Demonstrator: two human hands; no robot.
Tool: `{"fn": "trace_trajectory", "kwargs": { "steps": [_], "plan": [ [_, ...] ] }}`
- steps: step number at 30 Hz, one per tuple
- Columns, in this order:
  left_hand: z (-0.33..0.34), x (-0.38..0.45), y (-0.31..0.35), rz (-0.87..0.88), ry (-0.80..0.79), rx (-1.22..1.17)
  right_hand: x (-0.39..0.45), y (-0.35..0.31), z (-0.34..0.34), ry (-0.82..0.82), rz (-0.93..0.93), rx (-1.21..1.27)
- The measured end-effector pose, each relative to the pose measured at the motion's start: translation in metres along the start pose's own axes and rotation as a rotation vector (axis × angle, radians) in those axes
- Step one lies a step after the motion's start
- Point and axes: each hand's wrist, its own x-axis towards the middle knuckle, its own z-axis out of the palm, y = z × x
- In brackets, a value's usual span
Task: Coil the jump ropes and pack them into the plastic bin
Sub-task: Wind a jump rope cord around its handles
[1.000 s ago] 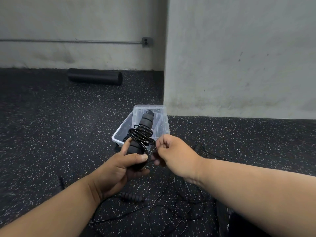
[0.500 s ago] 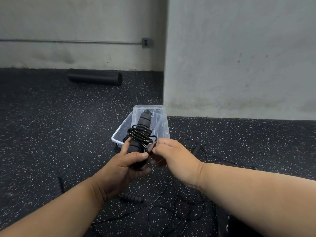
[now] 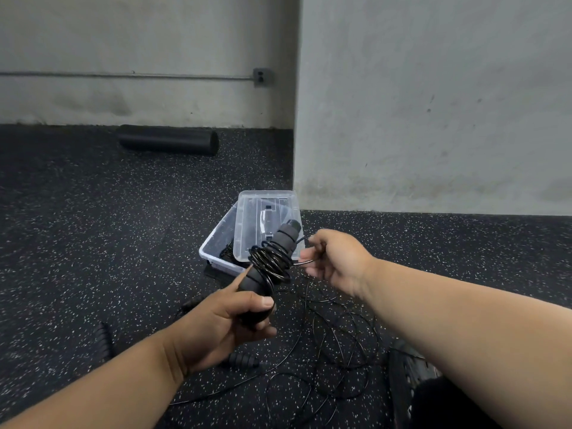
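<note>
While the left hand grips the lower end of a foam handle, thumb pressed across it and forefinger laid along its side, the wound turns of black cord sit loosely round the handle's middle; they could slide toward the free upper end if the handle tips further, since nothing pins them. Behind the handle stands the clear plastic bin, its lid propped over it and some dark cord already inside; the lid may block the drop-in. To the right, the right hand pinches the cord between curled fingers; a slack pull would let the coil spring open. On the floor below lies a loose tangle of rope, likely to knot or snag as it feeds.
</note>
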Motion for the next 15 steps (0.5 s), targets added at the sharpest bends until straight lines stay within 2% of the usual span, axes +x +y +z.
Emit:
{"fn": "trace_trajectory", "kwargs": {
  "steps": [3, 5, 8, 11, 15],
  "plan": [
    [0.002, -0.002, -0.001, 0.006, -0.079, 0.003, 0.008, -0.011, -0.003, -0.079, -0.012, 0.221],
    [0.004, -0.005, -0.001, 0.014, -0.133, 0.017, 0.009, -0.018, -0.005, -0.155, -0.06, 0.245],
    [0.006, -0.008, -0.003, 0.016, -0.182, 0.029, 0.001, -0.026, -0.005, -0.21, -0.236, 0.011],
    [0.004, -0.009, -0.005, -0.032, -0.239, 0.047, -0.002, -0.037, -0.011, -0.127, -0.476, -0.36],
    [-0.003, -0.004, -0.011, 0.002, -0.104, 0.051, -0.005, -0.048, -0.022, -0.132, -0.572, -0.532]
  ]
}}
